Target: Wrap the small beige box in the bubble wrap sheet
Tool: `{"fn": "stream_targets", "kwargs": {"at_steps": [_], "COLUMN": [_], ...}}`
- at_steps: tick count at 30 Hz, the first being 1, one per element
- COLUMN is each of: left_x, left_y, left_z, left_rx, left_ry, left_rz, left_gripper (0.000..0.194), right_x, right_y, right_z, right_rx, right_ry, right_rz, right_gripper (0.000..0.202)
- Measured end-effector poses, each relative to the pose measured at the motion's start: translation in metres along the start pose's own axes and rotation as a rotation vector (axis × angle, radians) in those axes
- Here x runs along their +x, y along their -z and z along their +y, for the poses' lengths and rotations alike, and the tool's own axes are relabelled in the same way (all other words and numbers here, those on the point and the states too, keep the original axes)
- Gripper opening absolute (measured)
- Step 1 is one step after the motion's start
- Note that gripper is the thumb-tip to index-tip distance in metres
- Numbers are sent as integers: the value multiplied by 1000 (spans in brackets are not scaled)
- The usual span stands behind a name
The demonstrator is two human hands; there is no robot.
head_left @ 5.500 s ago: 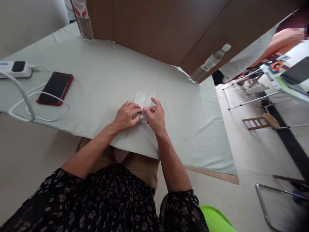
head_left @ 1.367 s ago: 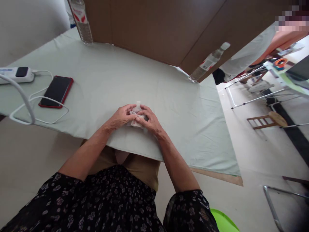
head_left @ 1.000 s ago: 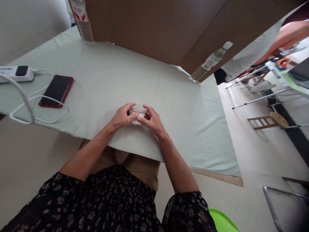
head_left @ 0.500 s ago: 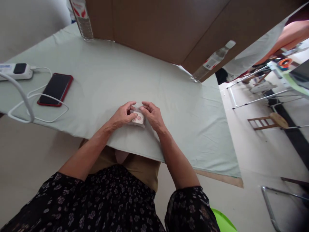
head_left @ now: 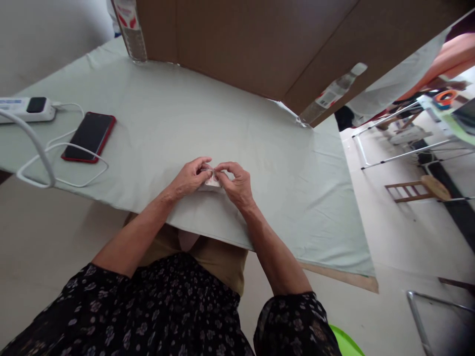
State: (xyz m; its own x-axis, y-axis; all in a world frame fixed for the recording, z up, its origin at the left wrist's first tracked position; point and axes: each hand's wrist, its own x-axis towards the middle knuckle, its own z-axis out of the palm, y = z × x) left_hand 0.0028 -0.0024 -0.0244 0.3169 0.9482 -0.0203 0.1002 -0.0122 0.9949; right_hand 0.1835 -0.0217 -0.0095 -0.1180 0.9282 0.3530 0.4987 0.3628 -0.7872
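Note:
A small white packet (head_left: 213,184) with a faint reddish print is close to the table's front edge, partly hidden by fingers. From its left side my left hand (head_left: 188,178) grips it, thumb and fingers closed round it. The thumb and forefinger of my right hand (head_left: 237,184) are pinched together at the packet's upper right edge. What looks like a thin clear wrapping is around the packet, but the fingertips cover most of it. Both hands meet directly in front of my body.
A pale green cloth (head_left: 166,113) covers the table. To the left lie a phone (head_left: 89,137) in a red case, a white cable (head_left: 79,185) and a power strip (head_left: 27,109). Behind, a brown cardboard panel (head_left: 230,44) has plastic bottles (head_left: 132,37) against it. A wooden stool (head_left: 419,189) is far right.
My right thumb and forefinger have closed into a pinch at the packet's edge. The packet has tilted, so its printed face shows less. The view has shifted slightly.

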Motion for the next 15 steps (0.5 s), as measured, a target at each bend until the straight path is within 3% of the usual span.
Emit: {"fn": "stream_targets", "kwargs": {"at_steps": [5,8,12,15], "left_x": [0,0,0,0], "left_y": [1,2,1,1], "left_z": [-3,-4,-5,-4], "left_rx": [-11,-15,-56,-117], "left_ry": [-14,-10,17,34], "left_rz": [-12,-22,-22,9], "left_gripper": [54,52,51,56], "right_x": [-19,-28,-29,-25], "right_y": [6,12,24,32], "right_z": [-5,-6,5,19], "right_rx": [-237,-236,-99,10], "right_ry": [178,236,127,-26], "right_rz": [-104,-132,16,17], "right_gripper": [17,17,21,48]}}
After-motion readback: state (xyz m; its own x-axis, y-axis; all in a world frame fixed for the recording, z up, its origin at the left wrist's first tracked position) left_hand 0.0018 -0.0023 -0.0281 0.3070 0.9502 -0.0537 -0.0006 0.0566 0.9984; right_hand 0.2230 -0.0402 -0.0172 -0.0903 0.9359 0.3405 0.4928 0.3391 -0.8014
